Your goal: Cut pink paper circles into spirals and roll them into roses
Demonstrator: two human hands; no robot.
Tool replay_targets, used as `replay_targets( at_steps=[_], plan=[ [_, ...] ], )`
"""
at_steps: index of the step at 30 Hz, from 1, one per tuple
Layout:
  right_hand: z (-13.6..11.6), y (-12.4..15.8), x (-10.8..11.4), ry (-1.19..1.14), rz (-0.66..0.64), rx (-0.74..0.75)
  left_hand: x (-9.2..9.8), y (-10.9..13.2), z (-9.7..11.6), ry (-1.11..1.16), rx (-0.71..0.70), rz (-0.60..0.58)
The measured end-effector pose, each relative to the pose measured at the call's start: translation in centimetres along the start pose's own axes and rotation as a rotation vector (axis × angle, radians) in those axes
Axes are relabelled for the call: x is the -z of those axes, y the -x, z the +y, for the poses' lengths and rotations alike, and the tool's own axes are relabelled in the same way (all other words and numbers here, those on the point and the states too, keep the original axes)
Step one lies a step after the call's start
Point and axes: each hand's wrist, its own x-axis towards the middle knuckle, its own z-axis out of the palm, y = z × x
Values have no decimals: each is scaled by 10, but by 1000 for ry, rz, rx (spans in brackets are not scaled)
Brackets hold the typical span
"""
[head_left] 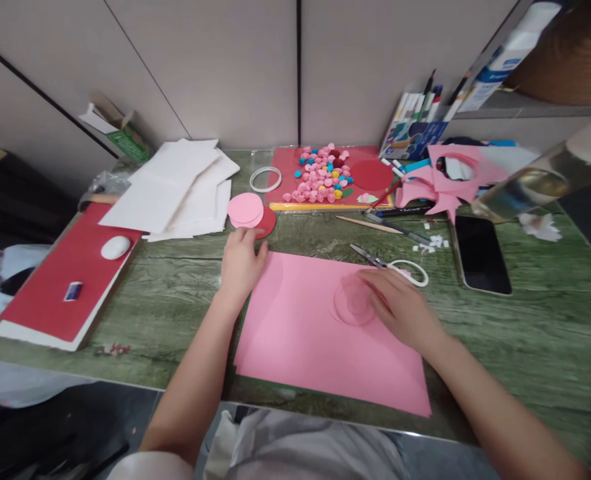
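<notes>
On my head view, the pink sheets [285,333] lie near the front edge of the bench [175,320], their long axis running roughly along that edge. My right hand [400,307] rests on them with its fingers at the right rim of a clear round piece [348,303]; I can't tell if they grip it. My left hand [242,263] curls loosely at the pink circles [245,209], its hold unclear. Past the sheets, the scissors [379,263] point toward the back left corner.

Rectangular pink paper sheets [295,333] are placed before round pink paper discs [245,209] and left of a black rectangular glass-faced phone [481,255].
</notes>
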Motion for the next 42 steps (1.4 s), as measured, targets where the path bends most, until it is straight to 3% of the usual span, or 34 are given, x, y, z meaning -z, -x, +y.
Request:
replay_targets(
  at_steps=[6, 10, 12, 14, 19, 24, 27, 30, 33, 36, 39, 42],
  plan=[
    [1, -2, -2, -94, 54, -27, -20, -2, 15, 10, -128, -114],
    [0, -5, -5, -170, 124, -46, -31, -48, 12, 12, -192, -103],
    [-1, -5, 2, -162, 143, -82, -35, -79, 7, -31, -140, -81],
    [-3, -3, 15, -149, 72, -126, -40, -106, 1, -121, -25, -63],
    [-7, 8, 49, -171, -431, -62, -50, -147, -9, -179, 69, -143],
    [-7, 11, 40, 40, -463, -93, -43, -163, -6, -174, 73, -166],
    [-5, 9, 30, 83, -418, -82, -27, -149, 13, 58, 40, 18],
    [-5, 5, 23, 116, -367, -72, -13, -105, 45, 518, -19, 123],
    [-8, 0, 15, 138, -303, -51, -8, -49, 76, 916, 37, 41],
    [-10, -4, 9, 124, -229, -57, -11, -8, 93, 1166, 186, -66],
    [-11, -7, 16, -73, -119, -141, -13, 10, 98, 1330, 335, -124],
    [-19, -13, 33, -240, 122, -248, -12, 19, 103, 1346, 335, -224]
  ],
)
